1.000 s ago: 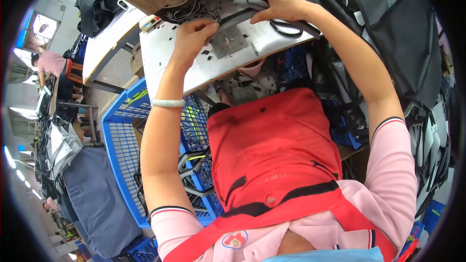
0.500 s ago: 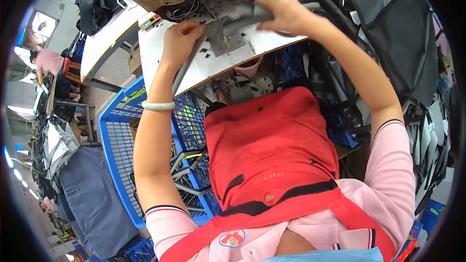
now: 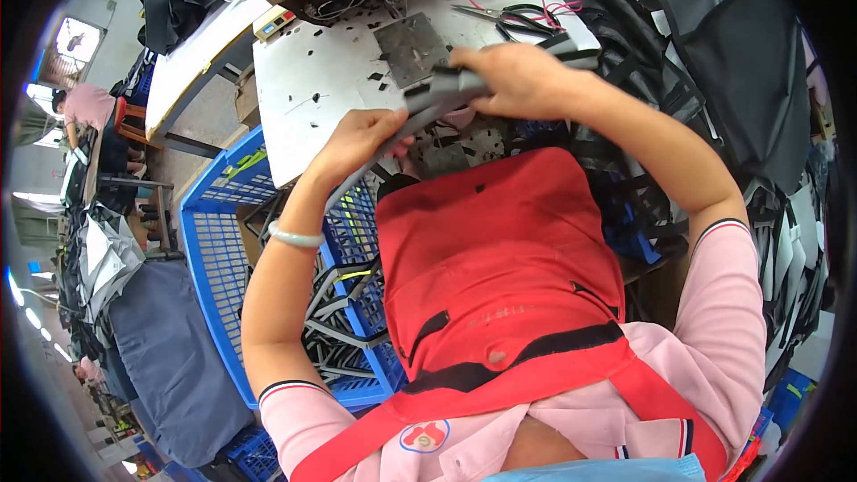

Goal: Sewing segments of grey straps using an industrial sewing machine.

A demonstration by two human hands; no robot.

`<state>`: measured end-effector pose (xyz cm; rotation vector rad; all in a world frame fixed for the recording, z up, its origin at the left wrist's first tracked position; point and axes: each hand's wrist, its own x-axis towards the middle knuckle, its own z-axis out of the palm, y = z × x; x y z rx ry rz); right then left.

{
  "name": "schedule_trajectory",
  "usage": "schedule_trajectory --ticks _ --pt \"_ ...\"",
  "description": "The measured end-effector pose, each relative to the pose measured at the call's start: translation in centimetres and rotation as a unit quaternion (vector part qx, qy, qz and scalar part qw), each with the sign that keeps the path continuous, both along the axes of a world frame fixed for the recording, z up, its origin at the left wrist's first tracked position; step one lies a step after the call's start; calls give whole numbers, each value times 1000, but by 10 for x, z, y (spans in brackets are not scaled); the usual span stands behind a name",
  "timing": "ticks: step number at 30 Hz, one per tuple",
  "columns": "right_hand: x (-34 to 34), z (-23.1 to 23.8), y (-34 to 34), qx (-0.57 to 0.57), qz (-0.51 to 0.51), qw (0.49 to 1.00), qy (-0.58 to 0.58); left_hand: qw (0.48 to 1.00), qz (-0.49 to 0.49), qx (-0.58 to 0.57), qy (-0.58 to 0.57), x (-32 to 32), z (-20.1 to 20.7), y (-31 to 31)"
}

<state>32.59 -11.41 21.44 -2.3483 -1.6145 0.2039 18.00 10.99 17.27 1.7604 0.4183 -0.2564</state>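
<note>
Though close, scissors (image 3: 505,15) beyond strips (image 3: 459,86).

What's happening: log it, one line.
left hand and right hand: holding long grey strips; black-handled metal scissors: on white tabletop; blue plastic basket: left of red apron

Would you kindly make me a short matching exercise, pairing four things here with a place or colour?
1. Black-handled scissors
2. Pale bangle
3. Grey strip
4. Plastic basket

A. Held between left hand and right hand
B. Blue, with slotted walls
C. Lying on the white tabletop
D. Around the left forearm

Pairs: 1-C; 2-D; 3-A; 4-B
</note>
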Motion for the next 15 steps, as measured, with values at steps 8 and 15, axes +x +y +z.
schedule_trajectory --ticks 8,15 --pt "43 8 -10 54 -31 997 46 987 14 102 -122 13 28 -6" --pt "68 28 -7 68 -55 995 49 971 37 130 -198 42 39 -4"
